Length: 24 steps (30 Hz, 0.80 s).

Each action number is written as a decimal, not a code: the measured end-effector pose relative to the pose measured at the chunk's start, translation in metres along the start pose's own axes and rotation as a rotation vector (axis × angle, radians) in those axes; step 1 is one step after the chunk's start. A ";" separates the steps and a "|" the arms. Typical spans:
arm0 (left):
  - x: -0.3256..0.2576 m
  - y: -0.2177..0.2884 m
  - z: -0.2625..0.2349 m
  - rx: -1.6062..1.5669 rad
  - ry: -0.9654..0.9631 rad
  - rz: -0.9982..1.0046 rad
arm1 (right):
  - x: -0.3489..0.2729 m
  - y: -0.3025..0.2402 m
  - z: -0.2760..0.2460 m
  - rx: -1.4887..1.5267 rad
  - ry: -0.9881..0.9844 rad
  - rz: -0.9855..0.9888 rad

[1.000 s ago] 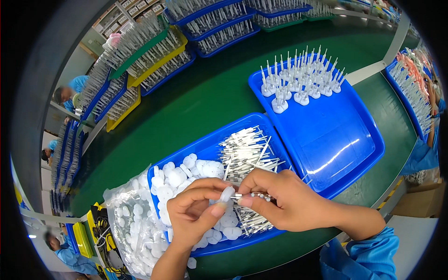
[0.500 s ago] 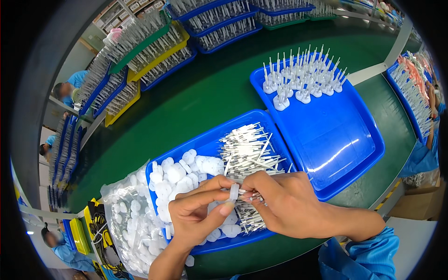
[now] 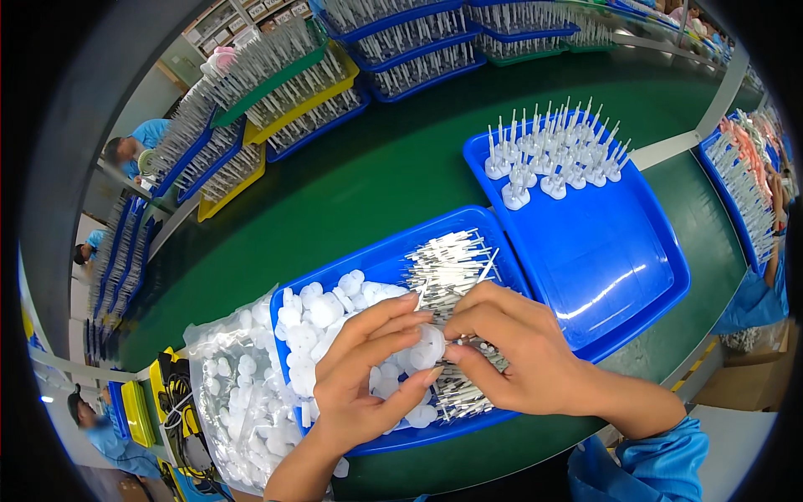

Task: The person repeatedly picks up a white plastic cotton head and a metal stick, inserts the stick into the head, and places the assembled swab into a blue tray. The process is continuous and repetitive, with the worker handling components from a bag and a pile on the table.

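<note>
My left hand (image 3: pixel 355 376) pinches a round, translucent white plastic disc (image 3: pixel 428 346) by its edge, between thumb and fingers. At the disc's right side, my right hand (image 3: pixel 527 356) is closed, thumb and forefinger pressed together on what looks like the end of a thin white rod, mostly hidden by the fingers. Both hands are above a blue tray (image 3: pixel 381 253). In its left part lies a heap of similar white discs (image 3: pixel 322 311); its right part holds a pile of thin white rods (image 3: pixel 452 261) with greyish ends.
A second blue tray (image 3: pixel 602 268) adjoins at the right, with several upright rods on white bases (image 3: pixel 556 159) at its far end. A clear bag of discs (image 3: pixel 242 402) lies left. Stacked filled trays (image 3: pixel 293 100) stand behind on the green table (image 3: pixel 335 192). Other people sit at left.
The disc has turned from nearly edge-on to more face-on in my left hand. My right fingers have shifted against its edge; the rods seen between them earlier are now mostly hidden. The view has shifted slightly.
</note>
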State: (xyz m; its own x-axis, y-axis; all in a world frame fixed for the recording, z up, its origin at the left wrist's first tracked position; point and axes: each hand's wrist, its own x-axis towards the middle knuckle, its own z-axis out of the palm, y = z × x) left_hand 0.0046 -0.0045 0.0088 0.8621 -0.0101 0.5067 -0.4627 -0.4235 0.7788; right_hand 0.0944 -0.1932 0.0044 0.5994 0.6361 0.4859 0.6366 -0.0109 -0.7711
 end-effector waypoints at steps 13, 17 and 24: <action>-0.004 -0.004 0.002 0.219 0.009 0.273 | -0.007 -0.002 0.009 0.109 0.058 0.001; -0.007 -0.004 0.006 0.184 0.048 0.285 | -0.006 -0.004 0.007 0.197 0.033 0.019; -0.006 -0.001 0.001 0.132 -0.016 0.180 | -0.007 -0.001 0.006 0.206 0.025 0.004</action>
State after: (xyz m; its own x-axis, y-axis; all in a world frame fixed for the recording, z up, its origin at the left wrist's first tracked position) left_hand -0.0001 -0.0052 0.0046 0.7715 -0.1098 0.6266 -0.5794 -0.5282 0.6208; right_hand 0.0864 -0.1934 -0.0003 0.6153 0.6169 0.4908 0.5230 0.1464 -0.8397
